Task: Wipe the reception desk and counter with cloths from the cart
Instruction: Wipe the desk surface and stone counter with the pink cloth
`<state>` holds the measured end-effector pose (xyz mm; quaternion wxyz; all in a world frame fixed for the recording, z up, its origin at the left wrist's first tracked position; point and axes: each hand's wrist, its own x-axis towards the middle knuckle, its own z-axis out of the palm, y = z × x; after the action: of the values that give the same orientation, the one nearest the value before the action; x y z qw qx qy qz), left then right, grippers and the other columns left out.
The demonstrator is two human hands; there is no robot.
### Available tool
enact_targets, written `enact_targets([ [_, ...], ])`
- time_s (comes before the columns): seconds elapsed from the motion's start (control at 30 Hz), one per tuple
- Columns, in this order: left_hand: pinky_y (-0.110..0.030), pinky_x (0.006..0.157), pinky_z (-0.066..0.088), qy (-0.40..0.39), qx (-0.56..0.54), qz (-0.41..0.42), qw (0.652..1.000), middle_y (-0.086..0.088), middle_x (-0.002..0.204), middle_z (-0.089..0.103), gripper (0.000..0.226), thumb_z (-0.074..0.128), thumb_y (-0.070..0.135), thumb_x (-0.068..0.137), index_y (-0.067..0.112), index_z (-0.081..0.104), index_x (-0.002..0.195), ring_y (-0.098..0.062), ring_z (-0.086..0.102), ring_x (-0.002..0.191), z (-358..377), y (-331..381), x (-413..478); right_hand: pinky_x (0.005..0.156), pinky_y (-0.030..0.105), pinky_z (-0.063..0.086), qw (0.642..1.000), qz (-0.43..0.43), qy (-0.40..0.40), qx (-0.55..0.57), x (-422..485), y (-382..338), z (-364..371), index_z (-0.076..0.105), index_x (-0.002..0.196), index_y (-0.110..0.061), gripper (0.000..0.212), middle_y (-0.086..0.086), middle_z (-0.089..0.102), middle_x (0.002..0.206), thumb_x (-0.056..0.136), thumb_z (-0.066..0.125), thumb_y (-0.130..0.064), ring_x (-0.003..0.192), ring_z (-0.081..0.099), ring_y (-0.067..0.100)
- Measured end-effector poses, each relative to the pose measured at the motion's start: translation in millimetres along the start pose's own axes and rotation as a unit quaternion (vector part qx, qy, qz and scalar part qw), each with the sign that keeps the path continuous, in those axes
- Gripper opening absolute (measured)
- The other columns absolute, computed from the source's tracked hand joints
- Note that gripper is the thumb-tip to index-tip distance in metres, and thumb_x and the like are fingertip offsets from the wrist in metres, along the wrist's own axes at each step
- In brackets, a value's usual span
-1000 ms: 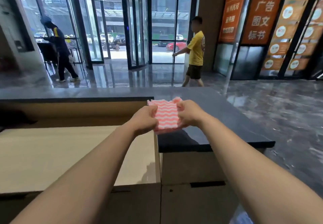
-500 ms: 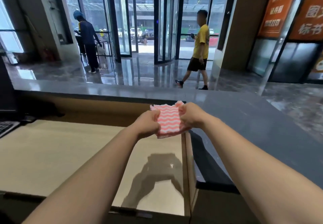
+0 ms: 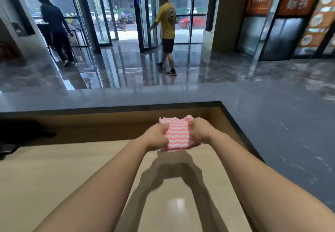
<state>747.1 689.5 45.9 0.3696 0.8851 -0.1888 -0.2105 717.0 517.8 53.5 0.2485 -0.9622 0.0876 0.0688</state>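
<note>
hidden: fingertips tucked behind cloth, cart out of sight, dark object at left edge cut off
cloth: pink-white wavy cloth [image 3: 178,135] held above beige desk [image 3: 54,173], inside dark counter [image 3: 272,123] corner
left hand [image 3: 157,137]: fingers curled, gripping cloth's left edge
right hand [image 3: 199,130]: fingers curled, gripping right edge

Single wide-angle view from head height, worn on the person, set behind the counter [image 3: 272,132] and facing forward and down across it. Close over the counter's pale inner level; forearms [image 3: 108,186] entering from the bottom edge, left hand [image 3: 156,137] and right hand [image 3: 198,132] gripping the cloth [image 3: 178,134] near mid-frame. Beyond the counter, far side, glossy floor [image 3: 226,68] and glass doors [image 3: 148,14] well off, at the top of frame.
</note>
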Motion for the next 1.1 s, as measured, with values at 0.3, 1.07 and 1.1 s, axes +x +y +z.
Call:
enact_targets([
  [0.3,-0.023,0.091,0.048,0.021,-0.016,0.046,0.999,0.005,0.139,0.048,0.063,0.052,0.001,0.090,0.022,0.036,0.147,-0.010,0.050,0.113,-6.1,-82.3,47.2,0.087,0.044,0.055,0.992,0.105,0.035,0.060,55.7,-3.2,72.1,0.051,0.127,-0.009,0.036,0.017,0.058,0.121,0.091,0.051,-0.007,0.103,0.061,0.032],
  [1.07,-0.042,0.118,-0.012,-0.066,0.296,-0.078,0.950,-0.006,0.162,-0.004,0.136,0.071,0.074,0.059,0.014,-0.006,0.154,-0.018,-0.009,0.149,-1.9,-201.8,124.8,0.120,0.046,-0.010,0.988,0.054,-0.020,-0.145,118.5,-2.6,196.0,-0.001,0.156,-0.031,0.060,0.005,-0.014,0.163,0.102,0.016,-0.052,0.148,-0.021,0.028],
  [1.1,-0.042,0.118,-0.013,-0.071,0.300,-0.080,0.948,-0.005,0.162,-0.003,0.138,0.071,0.075,0.057,0.014,-0.006,0.153,-0.017,-0.008,0.149,-2.9,-202.1,126.2,0.119,0.047,-0.014,0.985,0.049,-0.035,-0.161,121.1,-1.6,197.9,-0.006,0.155,-0.032,0.060,0.005,-0.018,0.162,0.102,0.012,-0.053,0.147,-0.024,0.028],
])
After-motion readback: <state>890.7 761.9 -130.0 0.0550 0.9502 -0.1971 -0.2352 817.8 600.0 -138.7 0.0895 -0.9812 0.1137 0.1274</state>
